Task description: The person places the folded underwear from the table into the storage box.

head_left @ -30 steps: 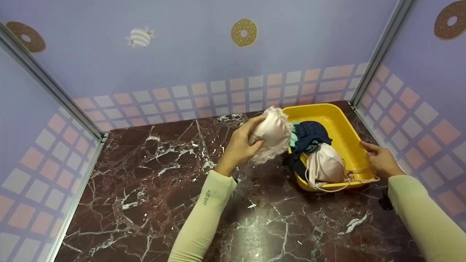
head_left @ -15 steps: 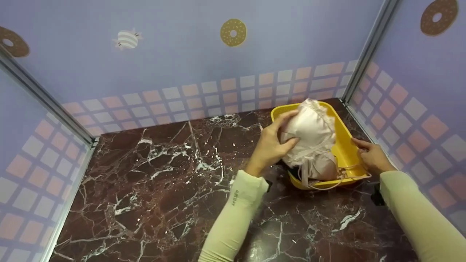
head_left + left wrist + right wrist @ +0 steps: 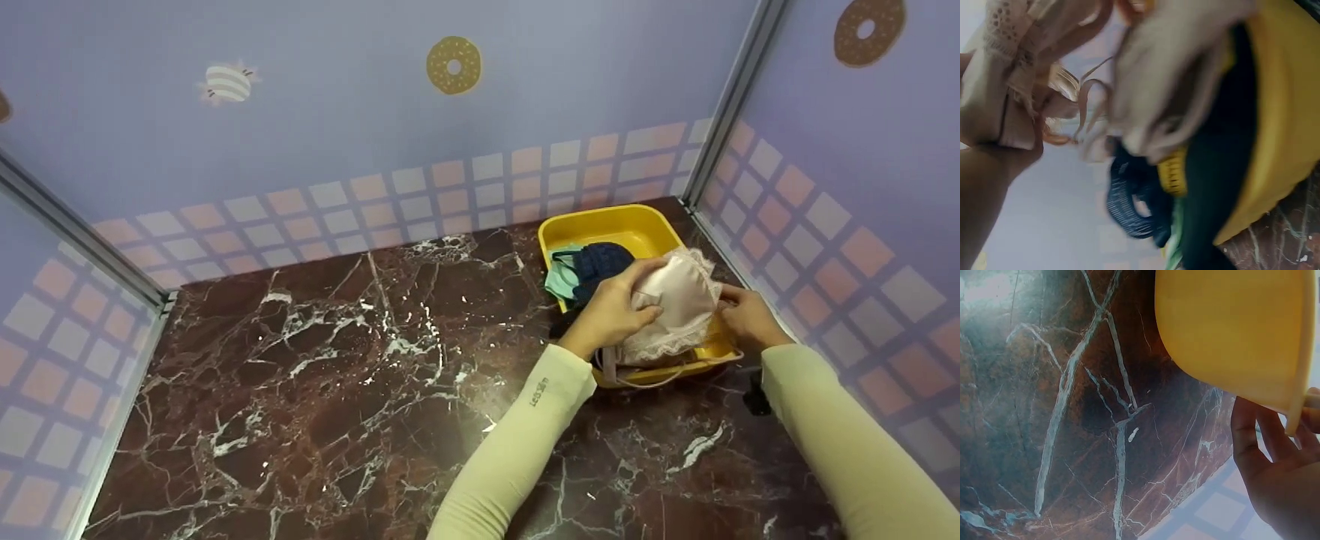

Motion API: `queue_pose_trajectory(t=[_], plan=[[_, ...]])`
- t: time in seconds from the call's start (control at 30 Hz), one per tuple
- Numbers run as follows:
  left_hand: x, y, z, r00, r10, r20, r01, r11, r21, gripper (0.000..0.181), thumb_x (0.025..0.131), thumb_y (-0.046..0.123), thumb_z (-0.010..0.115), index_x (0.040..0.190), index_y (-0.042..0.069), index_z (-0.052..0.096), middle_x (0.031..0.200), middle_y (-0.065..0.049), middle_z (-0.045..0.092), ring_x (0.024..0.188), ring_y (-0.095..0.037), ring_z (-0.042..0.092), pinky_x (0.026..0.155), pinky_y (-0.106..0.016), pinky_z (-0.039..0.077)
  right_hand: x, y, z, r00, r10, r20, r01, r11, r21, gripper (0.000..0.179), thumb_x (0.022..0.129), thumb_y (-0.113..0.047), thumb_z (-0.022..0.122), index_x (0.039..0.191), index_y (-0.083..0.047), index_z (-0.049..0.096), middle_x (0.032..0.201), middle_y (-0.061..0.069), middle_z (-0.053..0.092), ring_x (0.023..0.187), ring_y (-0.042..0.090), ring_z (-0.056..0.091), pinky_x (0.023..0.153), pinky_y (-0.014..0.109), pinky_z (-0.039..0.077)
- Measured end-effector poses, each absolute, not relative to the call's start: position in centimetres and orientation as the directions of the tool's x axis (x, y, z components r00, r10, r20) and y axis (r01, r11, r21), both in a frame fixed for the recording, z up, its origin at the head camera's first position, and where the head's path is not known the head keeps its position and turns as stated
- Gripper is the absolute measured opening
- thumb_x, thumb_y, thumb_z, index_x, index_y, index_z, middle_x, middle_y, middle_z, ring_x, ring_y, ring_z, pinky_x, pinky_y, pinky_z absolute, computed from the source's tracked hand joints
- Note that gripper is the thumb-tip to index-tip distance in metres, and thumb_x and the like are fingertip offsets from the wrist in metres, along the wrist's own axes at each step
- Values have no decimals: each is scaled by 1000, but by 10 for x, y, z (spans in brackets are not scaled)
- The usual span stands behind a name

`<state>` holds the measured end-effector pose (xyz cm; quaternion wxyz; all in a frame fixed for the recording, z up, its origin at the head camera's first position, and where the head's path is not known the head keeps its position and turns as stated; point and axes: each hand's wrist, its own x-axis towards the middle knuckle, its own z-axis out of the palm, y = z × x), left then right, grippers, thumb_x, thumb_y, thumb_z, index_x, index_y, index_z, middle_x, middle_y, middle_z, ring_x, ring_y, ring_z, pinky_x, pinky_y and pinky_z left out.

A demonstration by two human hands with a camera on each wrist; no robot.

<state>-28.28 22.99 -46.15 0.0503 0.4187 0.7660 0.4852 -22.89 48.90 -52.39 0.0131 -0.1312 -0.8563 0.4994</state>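
Note:
My left hand [image 3: 616, 313] pinches a pale pink satin bra [image 3: 681, 294] with lace edging, thumb in front, over the front right part of a yellow basin [image 3: 641, 225]. In the left wrist view the lace-trimmed bra [image 3: 988, 98] hangs at the hand, while a second pale satin bra [image 3: 1151, 79] is blurred in the basin. My right hand [image 3: 750, 319] grips the basin's right rim; the right wrist view has fingers [image 3: 1247, 433] under the outer wall. A navy garment [image 3: 606, 262] and a mint-green one [image 3: 564, 281] lie in the basin's left side.
The basin stands on a dark red marbled surface [image 3: 337, 390] by the back right corner. Purple panels [image 3: 337, 97] with printed tiles and doughnuts enclose the back and sides. A thin pale strap [image 3: 660, 384] hangs over the basin's front rim.
My left hand has carried the lace-edged bra rightward from beside the basin to over its front right part, uncovering the navy garment again. The right hand keeps its grip on the rim.

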Motion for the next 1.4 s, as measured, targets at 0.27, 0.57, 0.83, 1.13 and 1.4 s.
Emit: queue_pose_trajectory(t=[0.27, 0.57, 0.83, 1.13, 1.4], plan=[[-288, 234, -482, -740, 662, 118, 561, 512, 651, 65, 80, 29, 77, 138, 28, 47, 120, -3, 49, 103, -14, 43, 79, -23, 41, -234, 485, -522, -970, 206, -130, 221, 524, -823, 51, 94, -3, 35, 146, -5, 35, 133, 27, 45, 42, 8, 33, 39, 24, 35], [-281, 225, -478, -740, 629, 241, 644, 557, 525, 49, 76, 42, 77, 117, 27, 56, 114, 3, 47, 104, -14, 37, 83, -28, 30, -234, 483, -520, -973, 203, -106, 204, 560, -803, 52, 93, 0, 36, 145, -2, 35, 141, 25, 39, 48, 9, 29, 43, 23, 33], [-271, 224, -476, -573, 791, 215, 767, 425, 481, 9, 88, 29, 66, 95, 26, 71, 86, 18, 63, 106, -11, 42, 88, -32, 29, -233, 484, -519, -971, 207, -122, 221, 570, -791, 50, 95, -1, 36, 145, -3, 33, 143, 23, 38, 48, 10, 30, 42, 23, 34], [-265, 237, -482, -570, 819, 62, 767, 505, 396, 25, 93, 31, 58, 117, 28, 64, 105, 18, 62, 123, -11, 38, 99, -37, 23, -233, 484, -520, -975, 204, -88, 197, 612, -766, 51, 93, 2, 37, 144, -2, 36, 140, 27, 39, 46, 8, 30, 42, 22, 33], [-268, 233, -483, -559, 828, 51, 761, 488, 427, 30, 94, 30, 56, 124, 29, 61, 97, 17, 62, 123, -10, 38, 101, -34, 21, -231, 489, -522, -974, 213, -74, 196, 641, -742, 50, 93, 1, 39, 143, -1, 37, 134, 32, 42, 48, 10, 32, 43, 23, 32]])
